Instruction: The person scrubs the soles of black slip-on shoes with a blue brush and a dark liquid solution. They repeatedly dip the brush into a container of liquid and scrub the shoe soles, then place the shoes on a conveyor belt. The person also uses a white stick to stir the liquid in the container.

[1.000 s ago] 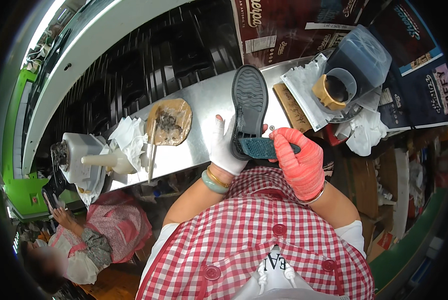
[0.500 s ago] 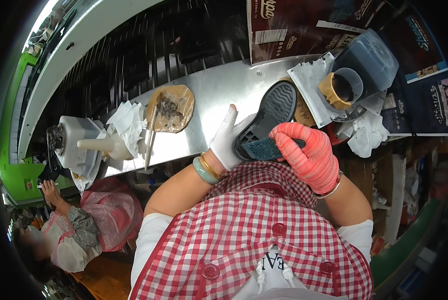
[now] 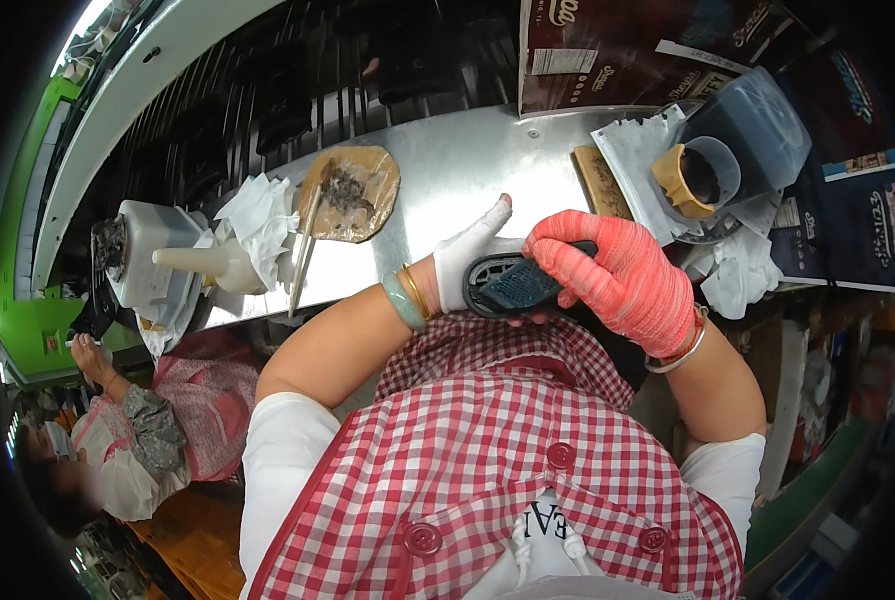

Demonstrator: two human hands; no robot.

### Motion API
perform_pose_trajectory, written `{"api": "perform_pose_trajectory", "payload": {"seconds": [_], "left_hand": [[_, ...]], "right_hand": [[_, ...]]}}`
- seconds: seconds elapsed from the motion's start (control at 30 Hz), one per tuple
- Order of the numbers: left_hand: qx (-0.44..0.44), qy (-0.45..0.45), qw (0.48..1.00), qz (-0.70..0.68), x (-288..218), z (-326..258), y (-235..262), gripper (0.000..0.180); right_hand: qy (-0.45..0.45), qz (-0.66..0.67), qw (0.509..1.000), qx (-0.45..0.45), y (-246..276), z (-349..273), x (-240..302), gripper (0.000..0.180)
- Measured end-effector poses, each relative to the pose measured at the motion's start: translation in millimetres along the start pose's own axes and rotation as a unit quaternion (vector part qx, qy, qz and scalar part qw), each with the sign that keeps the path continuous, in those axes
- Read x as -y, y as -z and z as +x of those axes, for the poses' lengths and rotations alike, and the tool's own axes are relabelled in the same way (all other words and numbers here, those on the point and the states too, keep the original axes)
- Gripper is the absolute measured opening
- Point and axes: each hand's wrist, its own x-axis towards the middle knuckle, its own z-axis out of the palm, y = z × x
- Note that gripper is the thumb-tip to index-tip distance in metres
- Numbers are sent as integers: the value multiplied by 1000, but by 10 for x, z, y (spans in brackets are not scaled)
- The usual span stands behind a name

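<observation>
Shoe sole [image 3: 518, 283], black with a blue textured patch, clamped between both hands close against the chest, just above the checked red-and-white apron [image 3: 488, 440]. Behind the grip: grey metal bench [image 3: 458, 170], running left to right. Beyond the grip on the right: clear plastic tub [image 3: 758, 125] with a tan cup [image 3: 680, 180] at its mouth, on crumpled white paper [image 3: 738, 275]. Left of the grip: round brown board [image 3: 353, 192] smeared with dark paste, a thin stick [image 3: 303, 270] leaning off it, then white rags [image 3: 258, 215] and a white squeeze bottle [image 3: 203, 262] with its nozzle toward the grip.

Right hand [image 3: 618, 275], in a red knit glove: fingers curled over the sole's top edge, closed firmly on it. Left hand [image 3: 468, 260], in a white glove: cupped under the sole's near end, thumb raised toward the bench, also gripping.

Best handled, by judgement: keep the sole braced on both sides so it cannot twist, press evenly along the rim rather than at one spot, keep gloved fingers off the blue patch if any paste is wet, and hold the work clear of the apron.
</observation>
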Motion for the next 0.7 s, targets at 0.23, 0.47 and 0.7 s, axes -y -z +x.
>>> {"api": "perform_pose_trajectory", "payload": {"seconds": [0.23, 0.47, 0.7], "left_hand": [[68, 76, 994, 35, -8, 101, 320, 99], [33, 108, 990, 85, -93, 70, 335, 103], [16, 125, 987, 98, -180, 15, 270, 106]], "right_hand": [[-26, 17, 999, 25, -28, 103, -1, 28], [-45, 39, 998, 29, -35, 118, -24, 25], [-19, 46, 998, 43, 152, -5, -225, 19]]}}
